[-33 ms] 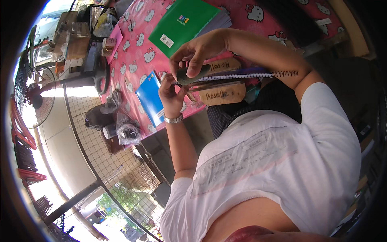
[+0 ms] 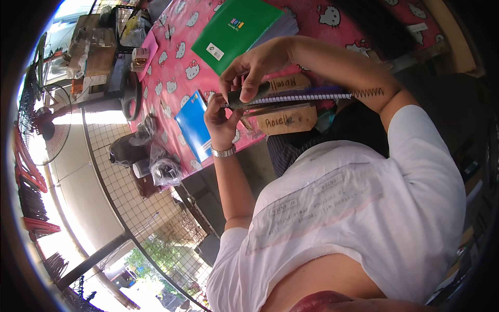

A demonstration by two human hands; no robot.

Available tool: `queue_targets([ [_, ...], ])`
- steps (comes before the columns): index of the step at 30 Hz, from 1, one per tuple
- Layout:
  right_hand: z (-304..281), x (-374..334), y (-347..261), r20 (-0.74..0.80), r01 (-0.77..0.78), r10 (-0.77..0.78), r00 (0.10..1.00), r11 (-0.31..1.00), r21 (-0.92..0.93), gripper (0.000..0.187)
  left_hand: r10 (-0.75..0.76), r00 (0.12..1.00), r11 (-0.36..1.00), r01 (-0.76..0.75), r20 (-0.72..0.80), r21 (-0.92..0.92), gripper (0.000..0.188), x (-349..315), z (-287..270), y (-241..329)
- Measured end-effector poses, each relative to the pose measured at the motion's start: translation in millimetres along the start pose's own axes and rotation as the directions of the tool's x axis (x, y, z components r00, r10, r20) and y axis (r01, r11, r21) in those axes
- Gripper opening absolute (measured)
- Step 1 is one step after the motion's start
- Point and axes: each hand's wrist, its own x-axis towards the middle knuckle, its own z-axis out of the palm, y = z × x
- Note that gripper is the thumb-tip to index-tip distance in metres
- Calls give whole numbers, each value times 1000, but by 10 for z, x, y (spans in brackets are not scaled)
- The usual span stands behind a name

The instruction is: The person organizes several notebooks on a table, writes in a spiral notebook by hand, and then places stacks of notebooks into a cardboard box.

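A spiral notebook (image 2: pixel 306 97) is held edge-on in front of me, its coil running along the spine. At the right end the wire coil (image 2: pixel 368 94) sticks out past the pages, beside my right forearm. Brown pieces with handwriting, an upper one (image 2: pixel 293 82) and a lower one (image 2: pixel 287 120), show on either side of the spine. My left hand (image 2: pixel 221 120), with a metal watch at its wrist, is closed at the spine's left end. My right hand (image 2: pixel 254 65) reaches over from above, thumb and fingers pinching a dark flat piece (image 2: pixel 253 94) against that end. The fingertips partly hide the coil there.
A pink patterned tablecloth (image 2: pixel 169 86) covers the table. On it lie a green notebook (image 2: pixel 236 34) and a blue notebook (image 2: pixel 191 127). A cup (image 2: pixel 140 56) stands at the far left. Plastic-wrapped items (image 2: pixel 165 169) are by the table's left edge, near a wire mesh. A fan (image 2: pixel 47 125) stands beyond.
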Motion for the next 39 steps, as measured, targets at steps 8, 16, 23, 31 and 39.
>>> queue_targets([
  [8, 5, -85, -19, -198, -289, 223, 955, 854, -433, 44, -5, 999, 999, 6, 39, -43, 31, -29, -84, -65],
  [16, -400, -2027, 1032, -922, -976, -335, 194, 33, -217, 52, -47, 998, 984, 54, 47, -167, 13, 21, -46, 47],
  [23, 810, -2086, 1366, -857, -915, -334, 392, -41, -402, 67, 17, 999, 999, -15, 38, -47, 13, 138, -32, -41],
  [31, 934, -1851, 729, -696, -478, -626, -351, 759, -442, 38, -6, 994, 998, 12, 106, -56, 11, 218, -214, -181],
  [39, 1360, -468, -78, -526, -322, -701, 481, 417, -850, 52, -12, 997, 993, 20, 73, -116, 19, 181, -114, -133],
])
